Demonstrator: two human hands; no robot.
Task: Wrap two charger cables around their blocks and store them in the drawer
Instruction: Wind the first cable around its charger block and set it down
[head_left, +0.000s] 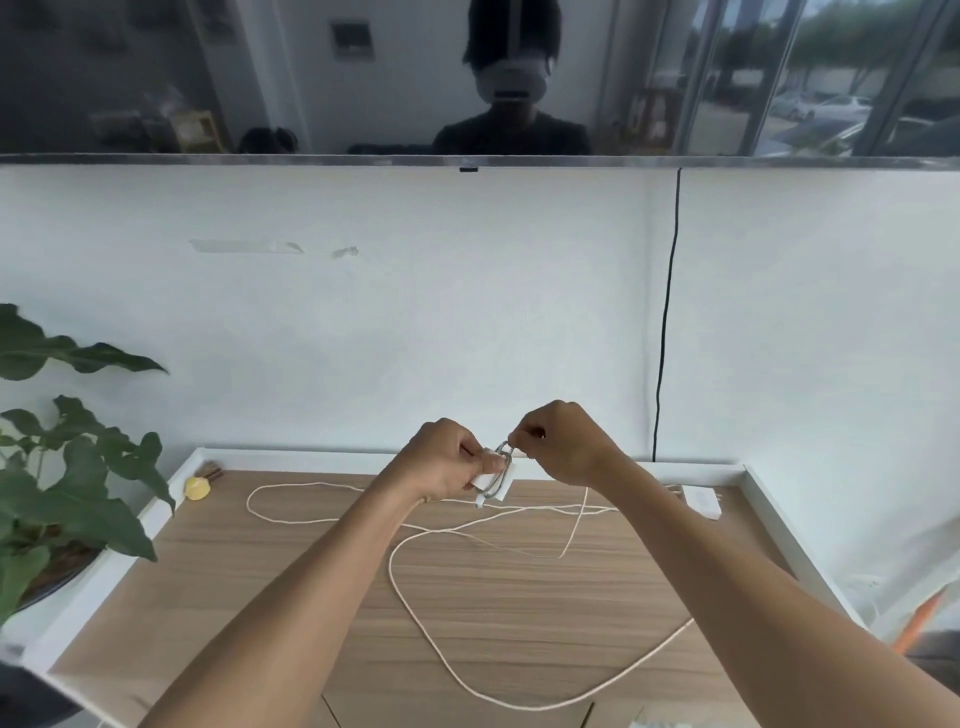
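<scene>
One white charger block (492, 482) is held above the tabletop (291, 582), gripped in the curled fingers of the left hand (447, 460). A few turns of cable (577, 519) loop it lengthwise, tilted with the top end toward the right hand (558, 441). That hand, just right of the block, pinches the cable at the loop's top, and slack trails below both hands. A second block (702, 501) lies well right of the right hand.

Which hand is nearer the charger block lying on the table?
Right. The right hand is left of that charger block; left hand is farther left, gripping the other block.
</scene>
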